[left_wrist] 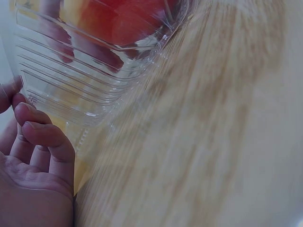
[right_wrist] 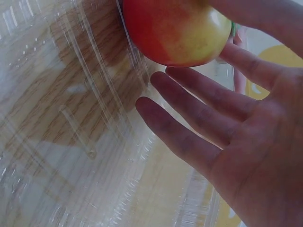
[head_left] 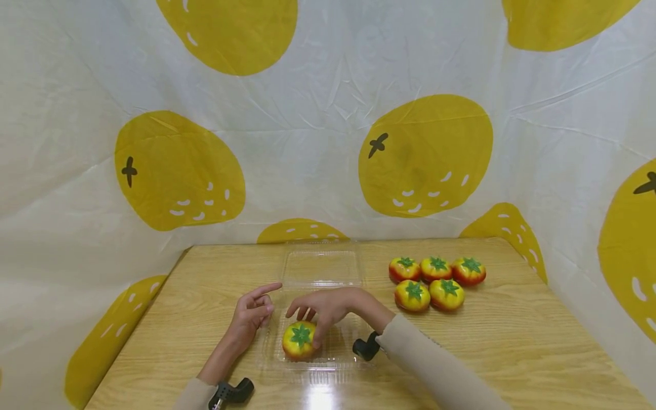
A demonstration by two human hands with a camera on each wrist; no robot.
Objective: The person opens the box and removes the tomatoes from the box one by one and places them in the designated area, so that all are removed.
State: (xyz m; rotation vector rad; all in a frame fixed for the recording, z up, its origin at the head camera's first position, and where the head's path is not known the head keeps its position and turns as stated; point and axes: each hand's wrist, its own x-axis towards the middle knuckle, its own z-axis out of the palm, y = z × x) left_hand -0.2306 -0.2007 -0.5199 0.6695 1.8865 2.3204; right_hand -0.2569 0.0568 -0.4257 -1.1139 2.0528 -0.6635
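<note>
A clear plastic clamshell box (head_left: 344,359) lies opened on the table, its lid (head_left: 323,267) folded back. One yellow-and-red toy tomato (head_left: 299,341) with a green star-shaped top is at the box's left front. My right hand (head_left: 330,307) holds this tomato, the thumb at its right side and the index finger at its far side; the other fingers (right_wrist: 184,127) extend loosely. On the box's left side, my left hand (head_left: 247,316) pinches the rim (left_wrist: 28,92) with thumb and curled fingers, while its index finger points out straight.
Several more toy tomatoes (head_left: 414,295) stand in two rows right of the box, on the wooden table (head_left: 492,347). A white cloth (head_left: 307,171) with yellow fruit prints hangs behind the table and at its sides.
</note>
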